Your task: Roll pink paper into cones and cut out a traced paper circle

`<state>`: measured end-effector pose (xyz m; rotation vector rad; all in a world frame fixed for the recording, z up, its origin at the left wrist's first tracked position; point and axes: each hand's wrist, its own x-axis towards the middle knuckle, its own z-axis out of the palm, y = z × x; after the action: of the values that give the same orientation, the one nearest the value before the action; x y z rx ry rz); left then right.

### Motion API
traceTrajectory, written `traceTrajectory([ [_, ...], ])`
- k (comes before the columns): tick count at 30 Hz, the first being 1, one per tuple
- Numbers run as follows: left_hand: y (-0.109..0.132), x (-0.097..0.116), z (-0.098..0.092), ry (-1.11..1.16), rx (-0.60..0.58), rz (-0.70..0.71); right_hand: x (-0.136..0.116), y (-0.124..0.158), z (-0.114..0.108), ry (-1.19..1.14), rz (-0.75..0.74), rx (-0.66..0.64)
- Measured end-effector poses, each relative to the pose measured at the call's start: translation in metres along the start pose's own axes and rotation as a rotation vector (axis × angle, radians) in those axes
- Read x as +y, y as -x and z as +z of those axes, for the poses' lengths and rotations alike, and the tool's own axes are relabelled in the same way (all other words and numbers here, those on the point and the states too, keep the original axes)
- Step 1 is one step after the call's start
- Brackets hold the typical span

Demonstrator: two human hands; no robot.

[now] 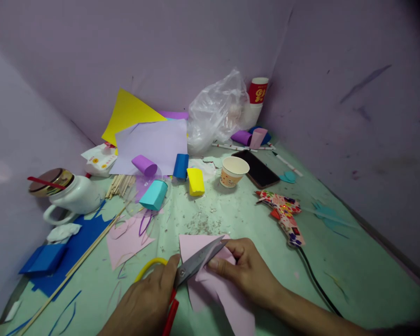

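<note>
My left hand (143,303) is at the bottom edge, closed around the yellow and red handles of a pair of scissors (198,262). The blades point up and to the right, slightly apart, over the top edge of a pink paper sheet (227,298). My right hand (248,270) comes in from the lower right and pinches that pink sheet beside the blade tips, thumb on top. The sheet lies on the green table (336,261).
A patterned glue gun (285,212) with a black cord lies to the right. Behind are a paper cup (234,171), a phone (259,169), a plastic bag (217,112) and coloured foam rolls (195,181). At left stand a white jug (70,193), wooden sticks (91,247) and blue foam (45,259).
</note>
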<state>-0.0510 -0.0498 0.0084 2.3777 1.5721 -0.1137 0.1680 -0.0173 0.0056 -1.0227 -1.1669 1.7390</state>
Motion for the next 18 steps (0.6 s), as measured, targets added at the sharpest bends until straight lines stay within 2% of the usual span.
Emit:
traceTrajectory([
  [3,0.001,-0.002,0.004,-0.009,0.041,0.037,0.001,-0.001,0.001,-0.005,0.04,0.009],
  [6,-0.001,-0.001,0.008,0.081,0.055,0.052,0.002,-0.002,0.0,0.011,0.091,0.03],
  [9,-0.009,0.0,0.0,0.206,0.035,-0.115,0.003,-0.004,-0.003,0.008,0.153,0.042],
  [12,-0.016,-0.006,-0.019,0.258,0.065,-0.278,0.004,-0.006,-0.008,-0.043,0.201,0.047],
  [15,-0.014,-0.012,-0.034,0.253,0.087,-0.235,0.005,-0.007,-0.012,-0.077,0.207,0.059],
  [18,-0.005,-0.012,-0.034,0.249,0.067,-0.169,0.006,-0.006,-0.013,-0.064,0.193,0.063],
])
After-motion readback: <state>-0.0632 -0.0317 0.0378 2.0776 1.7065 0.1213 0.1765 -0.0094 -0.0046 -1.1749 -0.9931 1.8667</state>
